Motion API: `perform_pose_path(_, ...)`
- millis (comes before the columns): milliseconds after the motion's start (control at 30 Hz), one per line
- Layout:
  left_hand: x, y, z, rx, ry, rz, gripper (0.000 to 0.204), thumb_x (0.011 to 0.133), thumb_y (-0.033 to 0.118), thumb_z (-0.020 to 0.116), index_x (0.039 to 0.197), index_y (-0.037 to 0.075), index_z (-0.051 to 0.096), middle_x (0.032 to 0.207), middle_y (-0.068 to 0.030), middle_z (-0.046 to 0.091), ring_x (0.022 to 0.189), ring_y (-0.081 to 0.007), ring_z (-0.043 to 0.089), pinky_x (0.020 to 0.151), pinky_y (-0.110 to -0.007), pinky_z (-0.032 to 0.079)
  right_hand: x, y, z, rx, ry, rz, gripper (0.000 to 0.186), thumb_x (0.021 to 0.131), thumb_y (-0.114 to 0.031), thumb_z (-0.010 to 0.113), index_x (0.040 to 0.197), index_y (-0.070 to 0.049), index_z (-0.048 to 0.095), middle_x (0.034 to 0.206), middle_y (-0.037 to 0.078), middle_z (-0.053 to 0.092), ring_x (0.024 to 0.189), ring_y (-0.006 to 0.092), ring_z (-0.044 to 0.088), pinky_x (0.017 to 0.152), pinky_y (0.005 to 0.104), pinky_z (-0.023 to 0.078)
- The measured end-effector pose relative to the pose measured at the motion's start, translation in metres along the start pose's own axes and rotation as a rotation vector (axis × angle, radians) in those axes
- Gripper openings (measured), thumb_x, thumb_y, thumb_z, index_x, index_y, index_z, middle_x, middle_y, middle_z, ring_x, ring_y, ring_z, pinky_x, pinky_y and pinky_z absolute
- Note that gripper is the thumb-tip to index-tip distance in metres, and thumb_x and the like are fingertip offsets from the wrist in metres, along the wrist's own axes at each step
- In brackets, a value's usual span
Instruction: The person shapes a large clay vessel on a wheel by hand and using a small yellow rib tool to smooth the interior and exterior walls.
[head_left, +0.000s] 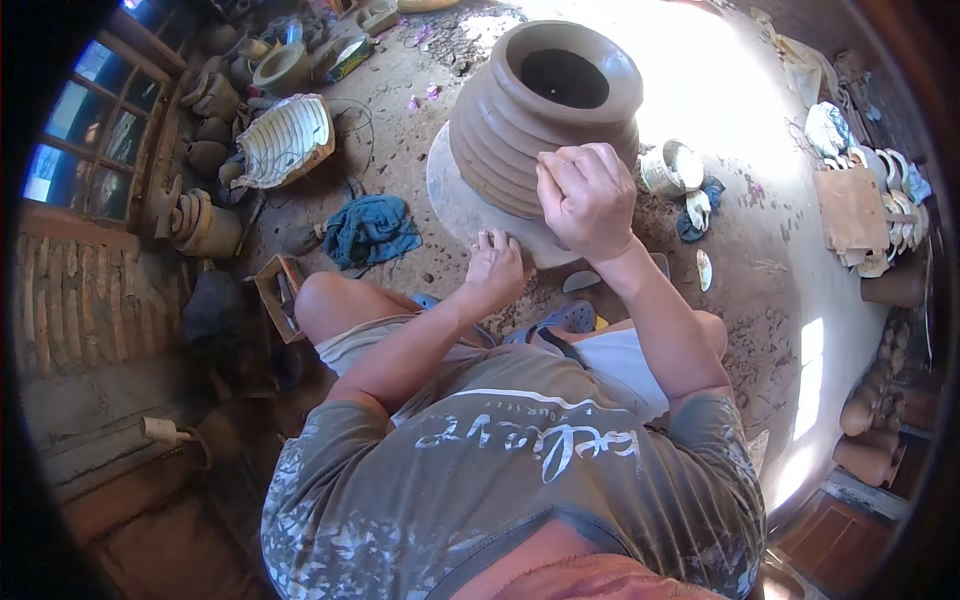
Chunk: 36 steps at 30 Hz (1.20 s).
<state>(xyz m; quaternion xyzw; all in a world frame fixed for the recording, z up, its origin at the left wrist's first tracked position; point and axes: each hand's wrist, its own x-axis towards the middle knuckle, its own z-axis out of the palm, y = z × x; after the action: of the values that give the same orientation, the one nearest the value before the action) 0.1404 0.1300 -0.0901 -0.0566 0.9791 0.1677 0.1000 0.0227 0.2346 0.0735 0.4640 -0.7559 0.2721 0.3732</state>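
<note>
A large brown clay pot (pixel 505 130) with ridged sides and a wide dark mouth stands on a pale round turntable (pixel 447 190) in front of me. My right hand (pixel 588 200) is raised at the near right of the pot, its fingers closed in a fist. Whatever the fist may hold is hidden inside it, and I cannot tell if it touches the clay. Lower down, my left hand (pixel 495 265) rests at the near edge of the turntable, fingers slightly apart, with nothing visible in them.
A blue cloth (pixel 370 232) lies left of the turntable, near a ribbed white mold-like piece (pixel 285 140). To the right stands a clay-smeared pail (pixel 672 168) beside a dark blue cloth (pixel 712 190). An open box (pixel 280 297) sits by my left knee. Pots crowd the left wall.
</note>
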Motion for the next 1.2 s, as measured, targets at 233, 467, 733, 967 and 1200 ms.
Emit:
perform_pose_path(233, 0.004, -0.012, -0.006, 0.063, 0.037, -0.023, 0.078, 0.092, 0.051, 0.074, 0.132, -0.014, 0.057, 0.142, -0.0303, 0.048, 0.138, -0.0539, 0.045, 0.113, -0.061, 0.043, 0.005, 0.002, 0.014, -0.060, -0.008, -0.048, 0.011, 0.073, -0.013, 0.078, 0.074, -0.015, 0.068, 0.084, -0.002, 0.062, 0.084, 0.0183, 0.062, 0.068, 0.0344, 0.049)
perform_pose_path(467, 0.023, -0.073, -0.019, 0.087, 0.030, 0.041, 0.087, 0.076, 0.054, 0.087, 0.128, -0.010, 0.061, 0.135, -0.0238, 0.051, 0.134, -0.0405, 0.051, 0.112, -0.048, 0.047, 0.007, 0.010, 0.005, -0.011, -0.008, -0.085, 0.012, 0.071, -0.011, 0.080, 0.075, -0.015, 0.069, 0.085, -0.004, 0.064, 0.082, 0.0171, 0.061, 0.067, 0.0349, 0.044)
perform_pose_path(733, 0.063, -0.153, -0.049, 0.053, -0.039, 0.181, 0.086, 0.069, 0.034, 0.094, 0.133, -0.009, 0.057, 0.148, -0.0194, 0.048, 0.132, -0.0363, 0.057, 0.109, -0.044, 0.052, 0.003, 0.026, -0.006, 0.077, -0.067, -0.115, 0.010, 0.075, -0.010, 0.080, 0.082, -0.014, 0.074, 0.087, -0.004, 0.067, 0.080, 0.0166, 0.061, 0.071, 0.0350, 0.043)
perform_pose_path(967, 0.083, -0.171, -0.069, 0.075, -0.132, 0.204, 0.086, 0.065, 0.036, 0.096, 0.129, -0.007, 0.058, 0.150, -0.0204, 0.046, 0.126, -0.0390, 0.062, 0.105, -0.046, 0.054, -0.010, 0.057, -0.023, 0.135, -0.094, -0.168, 0.013, 0.077, -0.009, 0.080, 0.088, -0.014, 0.078, 0.089, -0.004, 0.068, 0.083, 0.0168, 0.063, 0.074, 0.0350, 0.045)
perform_pose_path(1200, 0.073, -0.154, -0.074, 0.183, -0.141, 0.223, 0.090, 0.064, 0.042, 0.096, 0.130, -0.006, 0.058, 0.151, -0.0249, 0.046, 0.133, -0.0394, 0.057, 0.107, -0.044, 0.052, -0.047, 0.106, -0.048, 0.303, -0.036, 0.493, 0.011, 0.087, -0.002, 0.082, 0.098, -0.004, 0.078, 0.101, 0.010, 0.074, 0.089, 0.0242, 0.071, 0.081, 0.0360, 0.057)
